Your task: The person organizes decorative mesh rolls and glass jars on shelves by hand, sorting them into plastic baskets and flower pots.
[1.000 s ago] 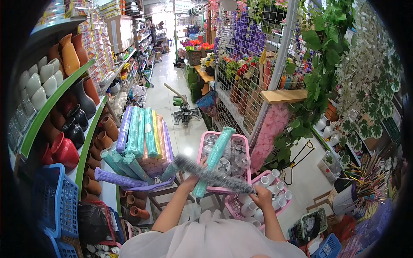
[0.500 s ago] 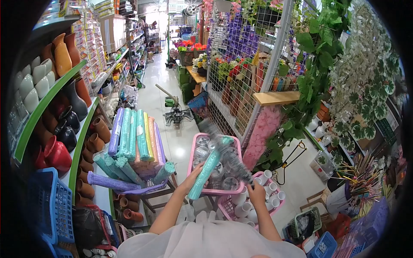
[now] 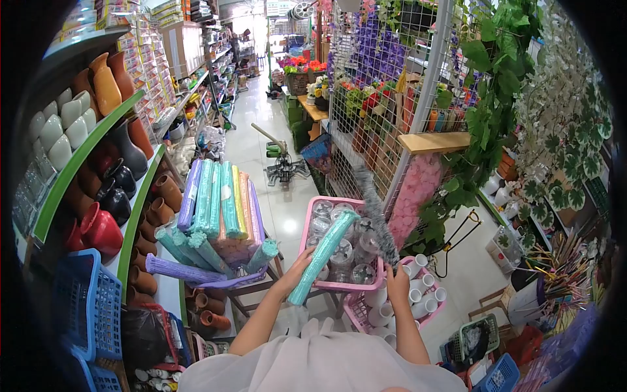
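My left hand (image 3: 297, 271) is closed around the lower part of a teal crinkled roll in clear wrap (image 3: 324, 253), which slants up and away over a pink basket (image 3: 346, 286) of clear glass jars (image 3: 341, 253). In my right hand (image 3: 396, 282), the handle of a grey fluffy duster (image 3: 376, 212) is gripped. The duster points up and forward past the basket's right edge, its upper end blurred. Left of my hands, more teal, purple, yellow and peach rolls (image 3: 210, 199) are stacked in a purple basket (image 3: 251, 279).
A second pink basket (image 3: 356, 313) with white vases (image 3: 381, 315) is near my right forearm. Shelves of clay and glazed pots (image 3: 101, 228) line the left. A wire rack (image 3: 366, 130) with artificial flowers rises on the right. A metal stand (image 3: 285, 166) occupies the aisle floor.
The duster has swung from leaning left across the jar basket to a steeper angle at its right edge. The teal roll tilts slightly more to the right. The whole view has shifted a little.
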A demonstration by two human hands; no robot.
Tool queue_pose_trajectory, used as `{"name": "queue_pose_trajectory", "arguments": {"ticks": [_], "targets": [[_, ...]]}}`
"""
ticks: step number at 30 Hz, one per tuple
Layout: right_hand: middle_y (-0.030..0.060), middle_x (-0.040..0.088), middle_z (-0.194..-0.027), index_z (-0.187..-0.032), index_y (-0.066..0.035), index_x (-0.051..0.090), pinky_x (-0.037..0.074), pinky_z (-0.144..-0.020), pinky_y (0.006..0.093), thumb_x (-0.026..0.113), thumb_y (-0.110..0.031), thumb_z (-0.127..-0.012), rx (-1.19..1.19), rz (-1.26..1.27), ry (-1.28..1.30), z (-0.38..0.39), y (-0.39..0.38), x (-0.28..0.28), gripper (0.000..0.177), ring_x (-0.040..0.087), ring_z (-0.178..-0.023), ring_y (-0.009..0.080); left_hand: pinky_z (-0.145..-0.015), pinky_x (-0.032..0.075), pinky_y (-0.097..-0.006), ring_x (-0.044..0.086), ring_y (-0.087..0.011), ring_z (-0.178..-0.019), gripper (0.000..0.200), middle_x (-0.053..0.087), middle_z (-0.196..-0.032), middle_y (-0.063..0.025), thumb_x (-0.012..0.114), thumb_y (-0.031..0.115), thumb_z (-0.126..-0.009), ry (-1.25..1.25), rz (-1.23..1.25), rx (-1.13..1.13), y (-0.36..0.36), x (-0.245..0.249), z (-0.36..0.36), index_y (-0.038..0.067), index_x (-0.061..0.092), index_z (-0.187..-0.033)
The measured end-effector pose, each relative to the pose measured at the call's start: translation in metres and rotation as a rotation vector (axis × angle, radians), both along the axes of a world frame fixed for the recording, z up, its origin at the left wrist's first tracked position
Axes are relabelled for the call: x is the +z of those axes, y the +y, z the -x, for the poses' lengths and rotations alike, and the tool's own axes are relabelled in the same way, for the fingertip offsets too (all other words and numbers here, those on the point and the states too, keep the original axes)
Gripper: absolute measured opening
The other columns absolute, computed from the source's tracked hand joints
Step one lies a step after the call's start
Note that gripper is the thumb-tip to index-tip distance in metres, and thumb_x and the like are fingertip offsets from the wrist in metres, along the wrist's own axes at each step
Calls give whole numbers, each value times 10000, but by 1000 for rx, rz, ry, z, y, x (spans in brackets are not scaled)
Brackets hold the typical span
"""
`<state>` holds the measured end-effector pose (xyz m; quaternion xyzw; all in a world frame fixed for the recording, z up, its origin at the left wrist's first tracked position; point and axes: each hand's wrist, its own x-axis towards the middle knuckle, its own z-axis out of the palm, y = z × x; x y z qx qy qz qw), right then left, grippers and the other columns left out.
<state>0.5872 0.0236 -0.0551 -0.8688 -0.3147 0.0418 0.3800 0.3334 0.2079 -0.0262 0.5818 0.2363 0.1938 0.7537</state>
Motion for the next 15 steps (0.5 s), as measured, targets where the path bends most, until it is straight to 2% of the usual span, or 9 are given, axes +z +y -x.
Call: {"name": "queue_pose_trajectory", "arguments": {"ticks": [3, 4, 5, 7, 8, 9, 11, 12, 15], "targets": [[303, 620, -812, -1039, 27, 545, 451, -700, 526, 570, -397, -887, -21, -95, -106, 10, 7, -1, 451, 601, -804, 474, -592, 518, -278, 584, -146, -688, 537, 583, -1015, -115, 336, 362, -1001, -50, 73, -15, -4, 15, 7, 130, 198, -1465], [287, 628, -849, -1117, 2, 512, 459, -704, 520, 566, -369, -890, 39, 19, -30, 14, 7, 1, 437, 604, -823, 467, -596, 518, -281, 583, -147, -691, 541, 581, -1025, -120, 331, 369, -1003, -53, 61, 17, -5, 19, 7, 129, 193, -1468], [287, 628, -849, -1117, 2, 512, 459, -704, 520, 566, -369, -890, 44, 18, -30, 17, 9, -2, 437, 604, -823, 467, -600, 518, -284, 582, -149, -693, 545, 580, -1034, -125, 326, 375, -1004, -56, 48, 52, -6, 22, 8, 128, 187, -1470], [261, 641, -882, -1165, -34, 499, 463, -711, 515, 571, -342, -882, 255, 96, -56, 26, 13, -10, 425, 605, -829, 462, -609, 517, -288, 581, -152, -698, 549, 577, -1043, -131, 322, 379, -1006, -79, 50, 60, -3, 19, 11, 124, 182, -1472], [218, 641, -908, -1239, -131, 490, 473, -721, 487, 614, -300, -850, 294, 172, -54, 30, 16, -14, 443, 618, -845, 411, -618, 516, -292, 580, -155, -703, 554, 574, -1052, -137, 318, 383, -1008, -103, 51, 60, -2, 18, 12, 121, 176, -1474], [218, 641, -908, -1239, -131, 490, 473, -721, 487, 614, -300, -850, 300, 172, -52, 32, 18, -22, 443, 618, -845, 411, -618, 516, -292, 580, -155, -703, 554, 574, -1052, -137, 318, 383, -1008, -101, 51, 67, -4, 21, 14, 121, 176, -1474], [173, 619, -956, -1250, -164, 489, 484, -723, 465, 628, -208, -824, 509, 123, -245, 35, 21, -42, 450, 616, -868, 382, -640, 514, -295, 580, -160, -722, 546, 576, -1057, -141, 316, 379, -1010, -90, 71, 86, -9, 30, 19, 130, 177, -1476], [136, 589, -966, -1237, -187, 522, 490, -734, 444, 644, -144, -791, 540, 170, -280, 37, 22, -46, 464, 606, -870, 354, -640, 514, -295, 580, -160, -722, 546, 576, -1057, -141, 316, 379, -1010, -89, 70, 96, -11, 32, 22, 130, 177, -1476], [127, 580, -953, -1212, -181, 562, 483, -749, 437, 660, -131, -773, 533, 186, -322, 39, 25, -58, 453, 589, -885, 338, -661, 514, -297, 580, -162, -738, 541, 580, -1071, -145, 326, 382, -1011, -92, 78, 119, -16, 37, 29, 147, 180, -1476]]}}
